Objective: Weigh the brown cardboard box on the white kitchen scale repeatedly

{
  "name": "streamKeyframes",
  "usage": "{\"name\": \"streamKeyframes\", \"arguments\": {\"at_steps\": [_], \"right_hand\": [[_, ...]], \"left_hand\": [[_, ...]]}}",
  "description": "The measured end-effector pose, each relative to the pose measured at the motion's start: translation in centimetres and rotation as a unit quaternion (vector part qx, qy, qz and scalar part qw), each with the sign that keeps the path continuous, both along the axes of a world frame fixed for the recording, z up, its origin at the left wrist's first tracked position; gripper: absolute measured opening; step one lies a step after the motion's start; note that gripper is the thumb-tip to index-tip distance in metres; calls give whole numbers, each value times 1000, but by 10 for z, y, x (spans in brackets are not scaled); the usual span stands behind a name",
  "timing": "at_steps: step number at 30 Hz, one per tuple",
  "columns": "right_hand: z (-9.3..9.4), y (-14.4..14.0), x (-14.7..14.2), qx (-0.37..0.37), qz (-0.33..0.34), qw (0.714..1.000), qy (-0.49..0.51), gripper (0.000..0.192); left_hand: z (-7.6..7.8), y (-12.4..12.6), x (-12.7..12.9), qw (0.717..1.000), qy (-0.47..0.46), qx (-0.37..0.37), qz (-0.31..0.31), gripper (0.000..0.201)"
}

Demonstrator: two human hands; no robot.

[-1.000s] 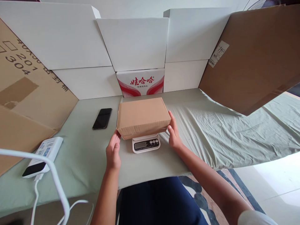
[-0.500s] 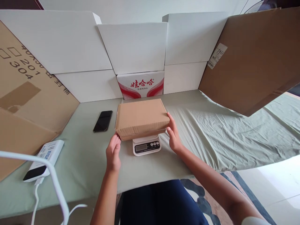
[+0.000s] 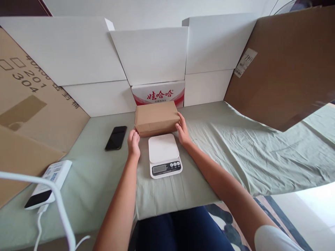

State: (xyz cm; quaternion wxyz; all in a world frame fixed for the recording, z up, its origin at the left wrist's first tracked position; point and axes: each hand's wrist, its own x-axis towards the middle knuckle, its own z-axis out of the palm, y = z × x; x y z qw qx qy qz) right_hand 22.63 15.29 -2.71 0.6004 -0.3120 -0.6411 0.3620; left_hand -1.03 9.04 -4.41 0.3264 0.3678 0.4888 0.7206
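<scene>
Box: brown cardboard box [image 3: 157, 118], centre frame, behind the scale [image 3: 164, 155]; likely light, stiff, crushable.
Grip: both ends.
Hands: left hand [image 3: 133, 142] and right hand [image 3: 183, 131] apart, pressed to its ends.

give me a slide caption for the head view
Both hands, left hand and right hand, grip a brown cardboard box behind a white digital kitchen scale.
</scene>
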Motion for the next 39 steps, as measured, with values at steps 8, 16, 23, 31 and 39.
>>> {"name": "streamKeyframes", "arguments": {"at_steps": [8,16,23,31,39], "right_hand": [[-2,-2,0,-40,12,998,37,68],[-12,4,5,-38,-17,998,40,74],[-17,9,10,-85,-34,994,58,73],[-14,7,8,-106,-23,993,41,72],[-8,3,3,-75,31,996,32,76]], "left_hand": [[-9,3,0,1000,-9,-13,-7,61],[1,-3,-9,1000,-6,2,19,63],[6,-6,-26,998,-15,12,54,67],[4,-4,-22,999,-20,-12,35,58],[-4,-2,-9,999,13,-28,-40,65]]}}
